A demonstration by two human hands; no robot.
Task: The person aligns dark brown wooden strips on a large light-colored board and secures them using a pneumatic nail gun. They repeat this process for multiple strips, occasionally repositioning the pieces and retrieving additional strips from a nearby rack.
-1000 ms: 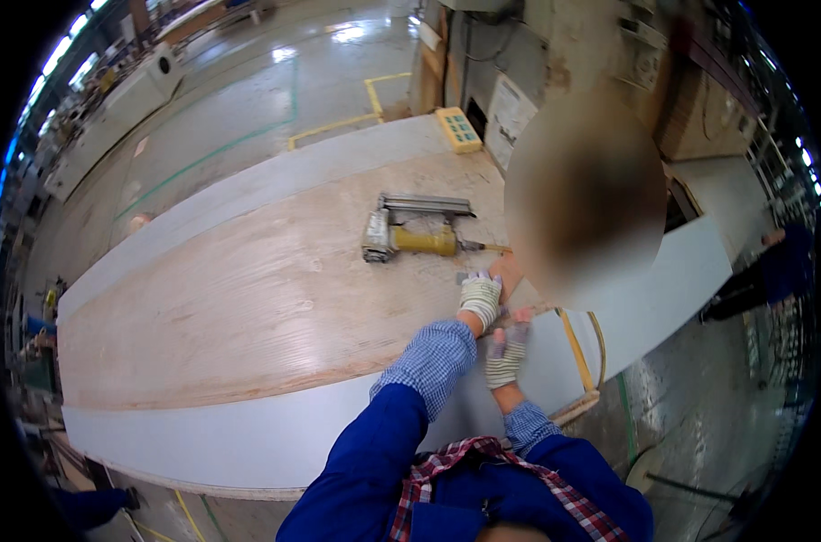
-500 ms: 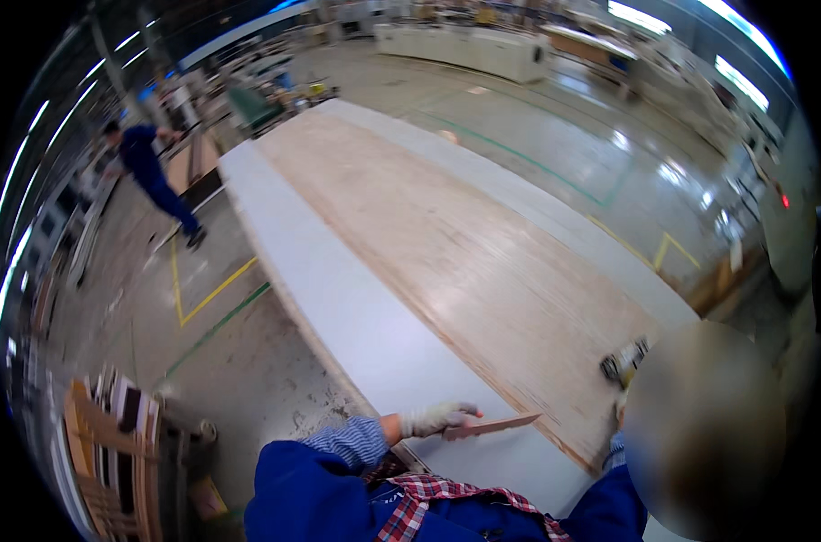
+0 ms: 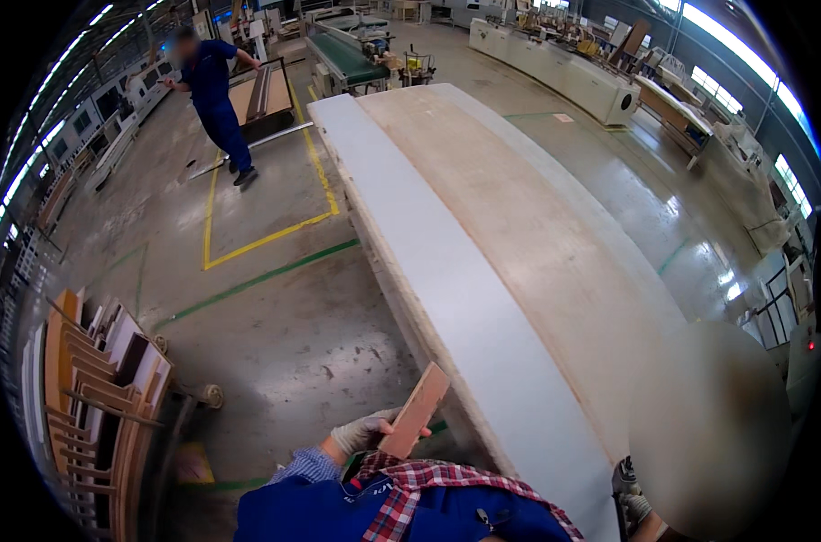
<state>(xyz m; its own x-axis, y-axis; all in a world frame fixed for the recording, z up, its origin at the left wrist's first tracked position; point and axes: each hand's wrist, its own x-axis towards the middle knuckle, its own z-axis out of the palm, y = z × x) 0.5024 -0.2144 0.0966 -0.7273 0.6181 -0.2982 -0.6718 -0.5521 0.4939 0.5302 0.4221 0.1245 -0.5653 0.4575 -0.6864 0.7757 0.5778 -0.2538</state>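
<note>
My left hand point(image 3: 365, 434), in a pale glove with bare fingertips, is closed on a short flat wooden strip point(image 3: 417, 411). The strip tilts upward just off the near left edge of a long panel point(image 3: 410, 217), whose white borders flank a bare wood middle. Low on the right, my gloved right hand point(image 3: 638, 506) is closed round a dark hand tool point(image 3: 624, 476) beside the panel's near end. A round blurred patch covers part of that area, so the tool's full shape is hidden.
On the left stands a wheeled rack point(image 3: 112, 397) filled with boards. A person in blue point(image 3: 213, 95) stands at a cart point(image 3: 264, 95) farther off. A green conveyor table point(image 3: 347, 59) and a long white machine point(image 3: 555, 72) are at the back.
My left hand has carried the wooden strip from above the panel to beyond its left edge, tilting it upward. The dark tool, which was on the panel, is now low in my right hand. The view has shifted.
</note>
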